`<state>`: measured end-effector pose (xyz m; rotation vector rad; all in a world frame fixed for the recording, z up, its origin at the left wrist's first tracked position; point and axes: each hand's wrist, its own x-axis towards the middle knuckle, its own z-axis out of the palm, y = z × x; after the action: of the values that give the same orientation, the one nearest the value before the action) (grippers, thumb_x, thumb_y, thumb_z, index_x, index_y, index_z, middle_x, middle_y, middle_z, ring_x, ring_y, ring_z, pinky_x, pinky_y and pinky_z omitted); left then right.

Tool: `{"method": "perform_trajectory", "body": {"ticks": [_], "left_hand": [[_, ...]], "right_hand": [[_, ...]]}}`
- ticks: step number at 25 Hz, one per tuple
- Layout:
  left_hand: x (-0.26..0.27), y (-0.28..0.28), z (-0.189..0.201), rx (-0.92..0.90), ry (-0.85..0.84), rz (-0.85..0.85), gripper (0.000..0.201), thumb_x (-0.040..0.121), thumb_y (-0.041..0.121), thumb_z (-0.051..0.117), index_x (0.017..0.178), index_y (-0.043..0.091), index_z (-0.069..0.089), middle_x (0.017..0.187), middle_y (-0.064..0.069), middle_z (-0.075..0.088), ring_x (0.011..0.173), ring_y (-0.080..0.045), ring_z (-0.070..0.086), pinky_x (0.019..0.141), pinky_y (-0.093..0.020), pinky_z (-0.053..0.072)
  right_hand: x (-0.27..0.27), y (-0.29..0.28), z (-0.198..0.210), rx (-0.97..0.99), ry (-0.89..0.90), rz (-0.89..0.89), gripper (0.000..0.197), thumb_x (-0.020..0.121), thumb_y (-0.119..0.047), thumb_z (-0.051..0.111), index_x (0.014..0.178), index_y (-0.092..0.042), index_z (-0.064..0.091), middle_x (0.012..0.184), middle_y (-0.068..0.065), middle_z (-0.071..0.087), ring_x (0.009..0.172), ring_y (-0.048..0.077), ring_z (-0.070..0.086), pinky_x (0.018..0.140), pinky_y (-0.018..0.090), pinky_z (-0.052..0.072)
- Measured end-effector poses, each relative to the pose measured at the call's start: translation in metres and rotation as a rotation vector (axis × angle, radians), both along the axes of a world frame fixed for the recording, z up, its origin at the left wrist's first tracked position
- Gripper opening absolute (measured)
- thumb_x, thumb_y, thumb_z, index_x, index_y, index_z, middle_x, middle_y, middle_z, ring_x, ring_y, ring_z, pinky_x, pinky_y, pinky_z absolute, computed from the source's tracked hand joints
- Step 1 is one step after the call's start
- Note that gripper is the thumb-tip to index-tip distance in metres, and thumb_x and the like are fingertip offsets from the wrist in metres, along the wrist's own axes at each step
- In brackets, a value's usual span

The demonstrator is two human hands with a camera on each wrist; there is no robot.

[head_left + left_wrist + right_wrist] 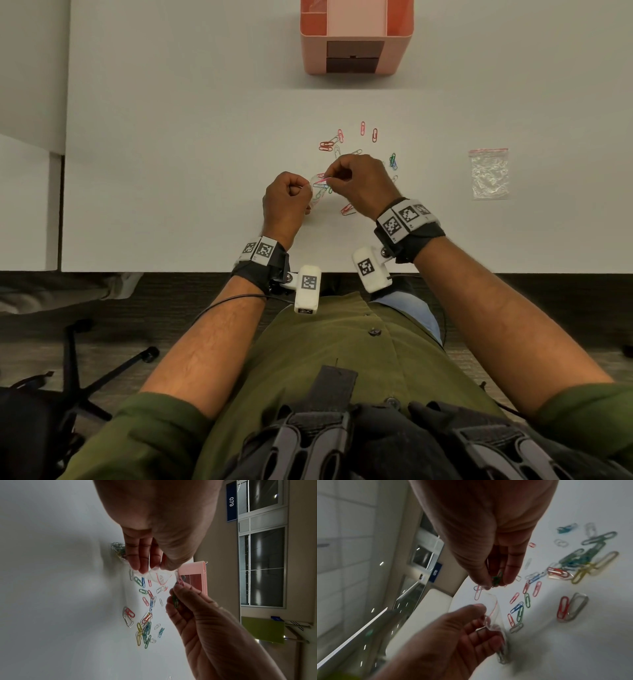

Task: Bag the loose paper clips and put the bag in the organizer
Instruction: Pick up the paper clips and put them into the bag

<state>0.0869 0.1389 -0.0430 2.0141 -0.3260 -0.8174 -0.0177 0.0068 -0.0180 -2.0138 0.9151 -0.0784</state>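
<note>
My left hand pinches the mouth of a small clear zip bag with a red strip, held just above the white table. The bag hangs open, and a few clips lie in its lower end. My right hand is right at the bag's mouth. It pinches a pink paper clip and green clips. Several loose coloured paper clips lie scattered on the table behind and beside my hands. The pink organizer stands at the table's far edge.
A second clear zip bag lies flat on the table to the right. The table's near edge runs just under my wrists. A chair base stands on the floor at the lower left.
</note>
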Motion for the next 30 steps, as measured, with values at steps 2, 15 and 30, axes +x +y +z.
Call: {"method": "perform_trajectory", "body": {"ticks": [2, 15, 30], "left_hand": [[0.001, 0.0, 0.0, 0.004, -0.01, -0.003, 0.006, 0.094, 0.012, 0.065, 0.093, 0.017, 0.067, 0.085, 0.002, 0.073, 0.077, -0.017, 0.075, 0.07, -0.043, 0.065], [0.0, 0.004, 0.003, -0.016, -0.036, -0.038, 0.008, 0.095, 0.011, 0.065, 0.093, 0.019, 0.065, 0.077, 0.003, 0.068, 0.07, -0.017, 0.07, 0.076, -0.049, 0.064], [-0.001, 0.002, 0.002, -0.003, -0.004, -0.019, 0.008, 0.097, 0.016, 0.065, 0.09, 0.019, 0.063, 0.086, 0.005, 0.073, 0.074, -0.012, 0.074, 0.069, -0.04, 0.062]], "right_hand": [[0.006, 0.009, 0.004, -0.17, 0.057, 0.118, 0.01, 0.09, -0.019, 0.066, 0.096, -0.016, 0.073, 0.093, 0.001, 0.07, 0.085, 0.016, 0.064, 0.079, 0.032, 0.055], [0.018, 0.025, 0.006, -0.088, 0.036, 0.078, 0.021, 0.087, -0.012, 0.07, 0.108, -0.014, 0.069, 0.095, 0.002, 0.072, 0.087, 0.016, 0.067, 0.083, 0.035, 0.056], [-0.066, -0.029, -0.018, -0.219, 0.435, 0.038, 0.056, 0.08, -0.032, 0.079, 0.129, -0.02, 0.054, 0.13, 0.009, 0.051, 0.119, 0.029, 0.052, 0.094, 0.044, 0.049]]}}
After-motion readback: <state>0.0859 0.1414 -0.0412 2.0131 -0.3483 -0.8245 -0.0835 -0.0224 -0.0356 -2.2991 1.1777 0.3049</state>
